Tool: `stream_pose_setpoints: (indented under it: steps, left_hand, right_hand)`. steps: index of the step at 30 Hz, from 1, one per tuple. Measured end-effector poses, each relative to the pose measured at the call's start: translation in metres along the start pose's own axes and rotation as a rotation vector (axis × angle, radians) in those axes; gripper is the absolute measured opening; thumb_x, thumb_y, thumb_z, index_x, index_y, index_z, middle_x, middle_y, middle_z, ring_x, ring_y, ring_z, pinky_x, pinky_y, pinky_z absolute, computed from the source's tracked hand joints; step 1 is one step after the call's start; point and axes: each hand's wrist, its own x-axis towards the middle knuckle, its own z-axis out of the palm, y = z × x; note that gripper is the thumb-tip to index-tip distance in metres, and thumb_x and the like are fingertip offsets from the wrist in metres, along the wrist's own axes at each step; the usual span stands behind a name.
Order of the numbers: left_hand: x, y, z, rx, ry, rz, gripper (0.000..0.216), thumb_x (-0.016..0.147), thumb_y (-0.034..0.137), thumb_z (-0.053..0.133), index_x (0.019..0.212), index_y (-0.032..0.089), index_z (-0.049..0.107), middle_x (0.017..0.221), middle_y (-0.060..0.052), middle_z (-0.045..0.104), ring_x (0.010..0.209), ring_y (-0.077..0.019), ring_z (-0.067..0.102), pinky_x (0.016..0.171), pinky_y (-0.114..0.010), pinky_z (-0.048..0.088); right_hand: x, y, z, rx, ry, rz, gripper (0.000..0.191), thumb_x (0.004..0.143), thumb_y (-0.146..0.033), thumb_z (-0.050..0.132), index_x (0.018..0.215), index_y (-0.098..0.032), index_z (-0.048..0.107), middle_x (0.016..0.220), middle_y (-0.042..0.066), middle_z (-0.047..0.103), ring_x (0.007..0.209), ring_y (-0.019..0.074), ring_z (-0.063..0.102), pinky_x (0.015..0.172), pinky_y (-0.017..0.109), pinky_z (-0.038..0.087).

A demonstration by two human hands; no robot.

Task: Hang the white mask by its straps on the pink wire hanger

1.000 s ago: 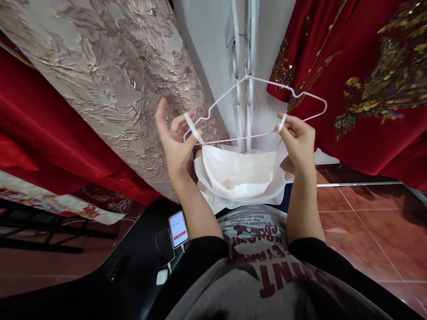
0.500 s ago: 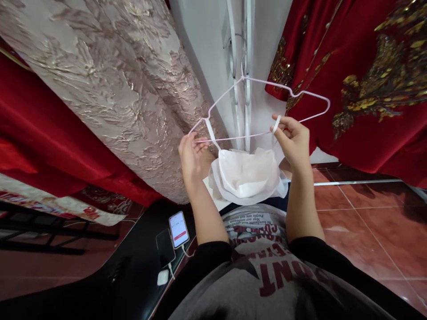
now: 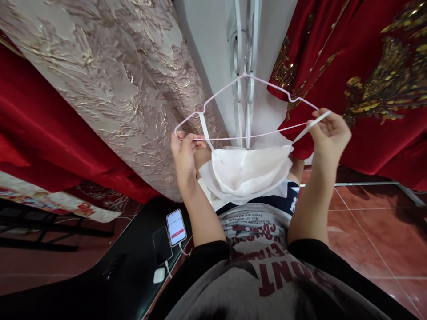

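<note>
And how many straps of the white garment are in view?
2: the first strap hangs over the pink hanger near the left hand; the second strap stretches to the right hand. Others may be hidden.

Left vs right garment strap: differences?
The left strap loops over the pink hanger; the right strap is held by the right hand. The left strap runs steeply, the right strap at a flatter slant. Both are narrow, white and joined to the white garment.

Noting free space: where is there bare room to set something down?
Red floor tiles beside the right forearm, below hanging red garment, look bare, as does the black surface left of the devices. Between left hand and right hand, pink hanger and white garment crowd the space.
</note>
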Motion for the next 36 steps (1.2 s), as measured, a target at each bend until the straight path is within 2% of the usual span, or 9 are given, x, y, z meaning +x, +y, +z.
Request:
stream_pose_setpoints:
  steps: [4, 11, 14, 19, 22, 26, 30, 34, 36]
  left_hand:
    - [0.000, 0.004, 0.001, 0.026, 0.020, 0.028, 0.036, 0.090, 0.019, 0.071, 0.089, 0.027, 0.036, 0.069, 0.004, 0.071, 0.052, -0.0118, 0.058, 0.054, -0.024, 0.046]
    - [-0.002, 0.005, 0.000, 0.024, 0.011, 0.040, 0.031, 0.093, 0.015, 0.064, 0.091, 0.027, 0.036, 0.071, 0.002, 0.074, 0.046, -0.0100, 0.045, 0.048, -0.024, 0.031]
    - [-0.001, 0.002, 0.000, 0.013, 0.004, 0.028, 0.031, 0.093, 0.016, 0.064, 0.092, 0.027, 0.035, 0.073, 0.002, 0.075, 0.044, -0.0087, 0.039, 0.047, -0.023, 0.029]
    - [-0.001, -0.004, 0.003, 0.018, 0.027, 0.030, 0.030, 0.095, 0.016, 0.063, 0.093, 0.027, 0.035, 0.072, 0.001, 0.074, 0.043, -0.0086, 0.036, 0.046, -0.023, 0.027]
    - [-0.002, -0.005, 0.004, 0.016, 0.041, 0.042, 0.029, 0.096, 0.018, 0.065, 0.093, 0.027, 0.037, 0.071, 0.002, 0.073, 0.043, -0.0085, 0.036, 0.046, -0.024, 0.027]
    - [-0.004, -0.006, 0.002, 0.033, 0.042, 0.072, 0.026, 0.096, 0.022, 0.067, 0.096, 0.027, 0.042, 0.073, 0.003, 0.073, 0.044, -0.0087, 0.037, 0.048, -0.024, 0.030]
    - [-0.005, -0.011, 0.002, 0.114, 0.062, 0.046, 0.021, 0.094, 0.027, 0.067, 0.105, 0.028, 0.050, 0.084, 0.000, 0.074, 0.058, -0.0128, 0.059, 0.058, -0.024, 0.046]
    - [-0.013, -0.003, 0.015, 0.144, 0.259, 0.394, 0.029, 0.093, 0.025, 0.068, 0.118, 0.030, 0.054, 0.119, -0.005, 0.070, 0.115, -0.0196, 0.069, 0.093, -0.031, 0.057]
    - [-0.020, 0.009, 0.024, 0.079, 0.408, 0.605, 0.027, 0.093, 0.018, 0.062, 0.117, 0.030, 0.056, 0.121, -0.003, 0.067, 0.122, -0.0198, 0.065, 0.103, -0.033, 0.054]
  right_hand:
    - [0.019, 0.001, -0.018, -0.031, 0.029, -0.020, 0.039, 0.070, -0.042, 0.093, 0.101, -0.027, 0.074, 0.111, 0.011, 0.077, 0.105, 0.0281, 0.077, 0.105, 0.053, 0.061]
    - [0.046, -0.045, 0.025, -0.171, -0.375, -0.039, 0.026, 0.076, -0.042, 0.092, 0.089, -0.027, 0.076, 0.094, 0.009, 0.079, 0.090, 0.0242, 0.075, 0.091, 0.047, 0.061]
    - [0.050, -0.063, 0.033, -0.253, -0.345, -0.158, 0.033, 0.069, -0.036, 0.096, 0.090, -0.028, 0.071, 0.098, 0.008, 0.076, 0.088, 0.0233, 0.071, 0.087, 0.045, 0.060]
    - [0.022, -0.081, 0.048, 0.059, -0.259, -0.277, 0.023, 0.079, -0.031, 0.087, 0.092, -0.032, 0.068, 0.093, 0.004, 0.071, 0.086, 0.0227, 0.069, 0.083, 0.043, 0.058]
    - [-0.010, -0.076, 0.068, 0.085, -0.442, -0.211, 0.011, 0.091, -0.037, 0.076, 0.096, -0.029, 0.070, 0.095, 0.004, 0.074, 0.092, 0.0228, 0.072, 0.089, 0.044, 0.059]
    - [-0.043, -0.053, 0.086, -0.140, -0.742, -0.095, 0.027, 0.095, -0.044, 0.070, 0.116, -0.026, 0.072, 0.107, 0.004, 0.079, 0.098, 0.0230, 0.074, 0.098, 0.046, 0.057]
    - [-0.051, -0.042, 0.083, -0.255, -0.789, -0.068, 0.032, 0.097, -0.045, 0.068, 0.123, -0.026, 0.074, 0.100, 0.005, 0.080, 0.098, 0.0249, 0.076, 0.103, 0.048, 0.053]
    - [-0.048, -0.048, 0.078, -0.304, -0.807, -0.085, 0.029, 0.097, -0.046, 0.068, 0.118, -0.026, 0.077, 0.099, 0.004, 0.081, 0.098, 0.0261, 0.076, 0.102, 0.048, 0.052]
    - [-0.050, -0.051, 0.080, -0.296, -0.828, -0.089, 0.028, 0.098, -0.045, 0.068, 0.117, -0.027, 0.077, 0.100, 0.004, 0.082, 0.101, 0.0268, 0.077, 0.104, 0.048, 0.050]
